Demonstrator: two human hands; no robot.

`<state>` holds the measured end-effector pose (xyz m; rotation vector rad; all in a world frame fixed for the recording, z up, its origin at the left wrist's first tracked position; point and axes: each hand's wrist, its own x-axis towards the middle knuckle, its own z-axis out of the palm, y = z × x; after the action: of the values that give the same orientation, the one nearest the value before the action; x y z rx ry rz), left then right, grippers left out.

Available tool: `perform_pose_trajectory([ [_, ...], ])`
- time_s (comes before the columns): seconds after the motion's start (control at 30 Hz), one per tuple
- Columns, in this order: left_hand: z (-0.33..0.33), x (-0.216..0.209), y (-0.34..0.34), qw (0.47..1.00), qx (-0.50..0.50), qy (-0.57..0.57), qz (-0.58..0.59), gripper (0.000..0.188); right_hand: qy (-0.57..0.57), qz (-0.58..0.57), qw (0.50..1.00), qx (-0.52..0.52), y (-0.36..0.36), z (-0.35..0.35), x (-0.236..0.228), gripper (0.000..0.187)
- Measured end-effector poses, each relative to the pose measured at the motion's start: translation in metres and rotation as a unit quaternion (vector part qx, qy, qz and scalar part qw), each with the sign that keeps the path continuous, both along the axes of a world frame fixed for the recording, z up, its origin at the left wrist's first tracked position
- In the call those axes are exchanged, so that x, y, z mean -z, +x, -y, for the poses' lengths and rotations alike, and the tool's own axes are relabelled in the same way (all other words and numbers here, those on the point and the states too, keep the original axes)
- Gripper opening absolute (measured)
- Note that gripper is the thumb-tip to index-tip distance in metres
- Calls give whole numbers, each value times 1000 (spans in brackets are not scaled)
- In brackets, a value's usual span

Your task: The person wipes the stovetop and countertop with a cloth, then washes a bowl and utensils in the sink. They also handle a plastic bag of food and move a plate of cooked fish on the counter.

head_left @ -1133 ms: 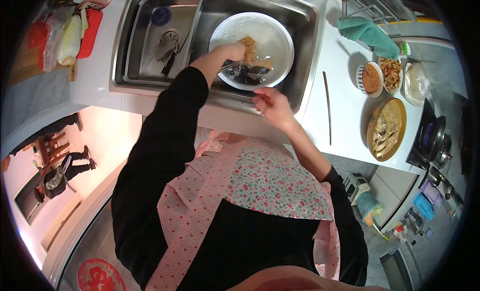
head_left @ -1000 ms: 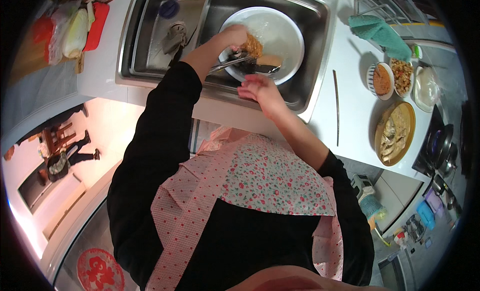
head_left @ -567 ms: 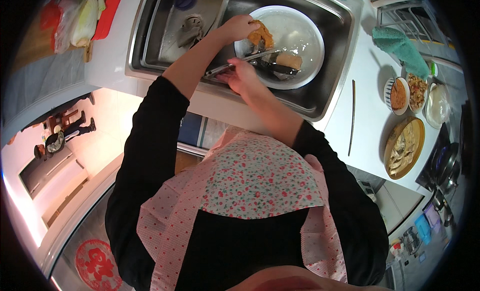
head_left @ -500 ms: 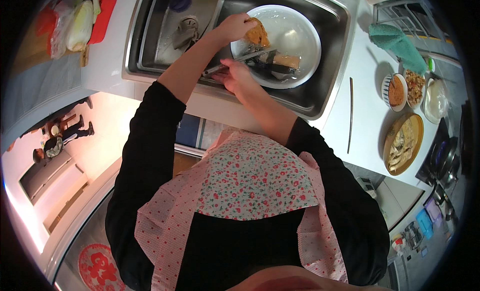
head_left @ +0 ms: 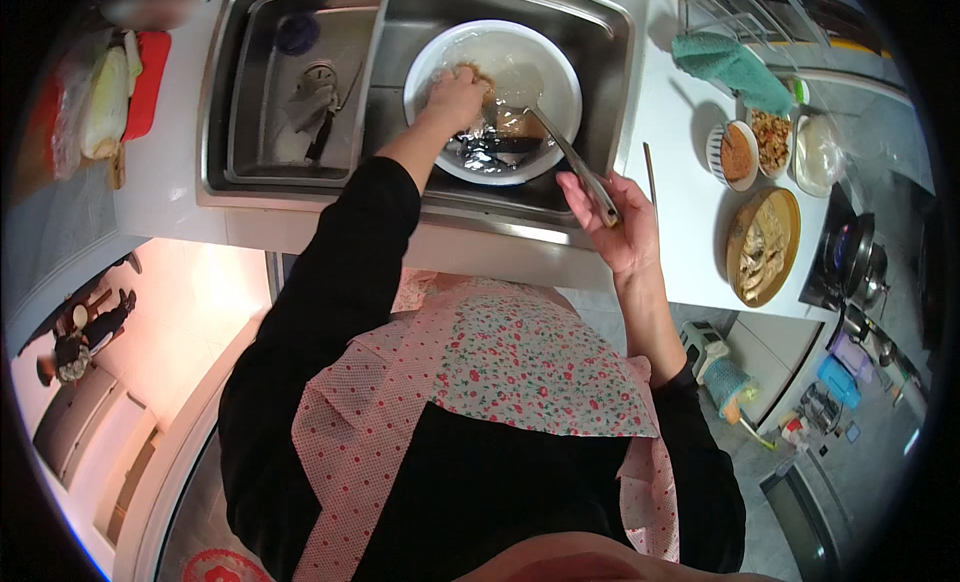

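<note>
A white basin [head_left: 568, 57] of water stands in the right-hand bowl of the sink. My left hand [head_left: 455, 100] dips into its left side, fingers closed on a crumpled brown cloth [head_left: 484, 79], mostly hidden beneath them. At the basin's lower right, my right hand [head_left: 622, 222] is palm up, with thumb and fingers around the handle of a long metal utensil [head_left: 572, 159]. The utensil slants into the basin, and I cannot make out its far end. Dark and tan shapes show in the rippling water.
The left sink bowl [head_left: 255, 132] holds a grey cloth [head_left: 308, 107] and a dark-handled tool [head_left: 320, 139]. On the right counter are a thin stick [head_left: 650, 172], a striped bowl [head_left: 733, 154], a brown dish [head_left: 762, 247] and a green towel [head_left: 728, 67]. Cabbage [head_left: 104, 107] lies far left.
My left hand has lowered the brown cloth into the water. My right hand has swung from beneath the basin out to its right, turning the utensil. The whole view has shifted.
</note>
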<state>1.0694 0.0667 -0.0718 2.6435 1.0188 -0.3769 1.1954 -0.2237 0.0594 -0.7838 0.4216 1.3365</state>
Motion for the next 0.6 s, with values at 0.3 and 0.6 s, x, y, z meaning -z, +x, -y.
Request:
perform_pose_trajectory([
  [0.3,69,-87,-19,888,-16,-251,385,45,-38,-24,998,53,-11,-47,-3,75],
  [0.6,97,-25,-13,878,1,-201,433,20,24,-33,999,-26,-14,-43,18,70],
])
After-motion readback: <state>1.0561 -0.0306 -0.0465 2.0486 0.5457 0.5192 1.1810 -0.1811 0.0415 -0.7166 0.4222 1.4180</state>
